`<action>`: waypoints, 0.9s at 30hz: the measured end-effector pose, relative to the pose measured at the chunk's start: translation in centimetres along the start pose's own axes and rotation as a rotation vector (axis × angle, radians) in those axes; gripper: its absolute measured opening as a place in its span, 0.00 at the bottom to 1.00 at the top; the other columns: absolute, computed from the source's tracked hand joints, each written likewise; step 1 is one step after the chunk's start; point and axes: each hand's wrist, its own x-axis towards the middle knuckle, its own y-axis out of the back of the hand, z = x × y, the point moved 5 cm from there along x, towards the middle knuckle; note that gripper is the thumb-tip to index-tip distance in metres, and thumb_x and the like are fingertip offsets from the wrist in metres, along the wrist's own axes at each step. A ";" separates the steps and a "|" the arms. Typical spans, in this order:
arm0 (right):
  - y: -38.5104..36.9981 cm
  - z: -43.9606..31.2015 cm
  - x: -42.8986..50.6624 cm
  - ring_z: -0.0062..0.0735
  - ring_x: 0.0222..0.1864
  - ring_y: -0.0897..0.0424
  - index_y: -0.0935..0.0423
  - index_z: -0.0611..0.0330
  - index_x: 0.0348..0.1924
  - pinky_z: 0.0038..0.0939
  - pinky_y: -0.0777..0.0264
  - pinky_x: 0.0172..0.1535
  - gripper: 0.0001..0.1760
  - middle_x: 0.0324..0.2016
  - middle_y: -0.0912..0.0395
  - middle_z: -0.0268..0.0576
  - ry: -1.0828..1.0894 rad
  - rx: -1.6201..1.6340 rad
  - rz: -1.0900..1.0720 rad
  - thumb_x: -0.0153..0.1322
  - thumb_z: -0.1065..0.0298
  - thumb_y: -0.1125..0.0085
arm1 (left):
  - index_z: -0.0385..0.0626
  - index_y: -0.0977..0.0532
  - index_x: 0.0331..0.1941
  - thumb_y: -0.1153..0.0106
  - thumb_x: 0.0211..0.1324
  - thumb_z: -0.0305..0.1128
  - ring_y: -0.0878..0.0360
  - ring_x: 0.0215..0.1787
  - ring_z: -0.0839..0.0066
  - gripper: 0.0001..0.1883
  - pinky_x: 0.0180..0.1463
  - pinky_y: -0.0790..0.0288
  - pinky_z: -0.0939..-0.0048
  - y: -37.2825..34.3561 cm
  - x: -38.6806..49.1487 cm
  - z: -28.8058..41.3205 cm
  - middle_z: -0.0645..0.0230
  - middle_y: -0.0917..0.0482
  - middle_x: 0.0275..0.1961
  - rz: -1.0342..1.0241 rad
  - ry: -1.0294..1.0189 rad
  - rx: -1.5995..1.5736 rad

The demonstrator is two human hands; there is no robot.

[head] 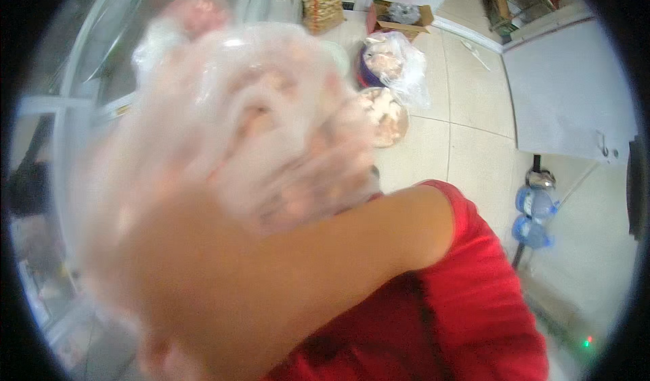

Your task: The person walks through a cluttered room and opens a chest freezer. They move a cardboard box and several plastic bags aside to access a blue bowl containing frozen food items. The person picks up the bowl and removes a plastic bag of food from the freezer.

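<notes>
A large clear plastic bag (304, 127), blurred and close to the camera, holds pinkish pieces that look like raw meat. It is raised in front of me and fills the upper left and middle. My right arm, in a short red sleeve, crosses from right to left over the lower part of the bag. My right hand (162, 353) is a blur at the lower left; its fingers cannot be made out. My left hand is out of view. Behind the top of the bag is a pink, rounded thing (198, 13), too blurred to name.
On the tiled floor (477, 152) stand a bowl of pale meat pieces (387, 117), a dark tub lined with plastic (368, 69) and a cardboard box (378, 20). A filled clear sack (325, 0) is behind. Blue plastic bottles (533, 213) and a white panel (569, 91) are right; glass (122, 31) is left.
</notes>
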 end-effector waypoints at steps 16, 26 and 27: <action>14.5 16.8 -29.0 0.23 0.36 0.24 0.22 0.66 0.43 0.26 0.29 0.42 0.17 0.33 0.20 0.34 -0.682 0.488 0.726 0.62 0.71 0.40 | 0.42 0.32 0.63 0.50 0.68 0.51 0.22 0.50 0.70 0.29 0.57 0.27 0.63 -14.8 9.3 -2.2 0.60 0.23 0.55 -0.162 0.681 -0.575; 10.1 28.5 -46.4 0.28 0.29 0.26 0.29 0.67 0.45 0.23 0.32 0.34 0.18 0.31 0.24 0.40 -1.346 0.724 1.380 0.60 0.78 0.46 | 0.41 0.25 0.48 0.42 0.62 0.48 0.23 0.40 0.72 0.22 0.45 0.29 0.70 -25.4 28.9 -30.7 0.67 0.21 0.40 -0.096 0.901 -0.533; 9.8 29.3 -47.5 0.27 0.27 0.27 0.30 0.66 0.43 0.22 0.33 0.32 0.17 0.30 0.25 0.39 -1.329 0.696 1.497 0.60 0.78 0.46 | 0.41 0.24 0.44 0.41 0.62 0.48 0.24 0.39 0.72 0.20 0.43 0.30 0.70 -26.2 31.2 -34.7 0.66 0.21 0.37 -0.033 0.941 -0.567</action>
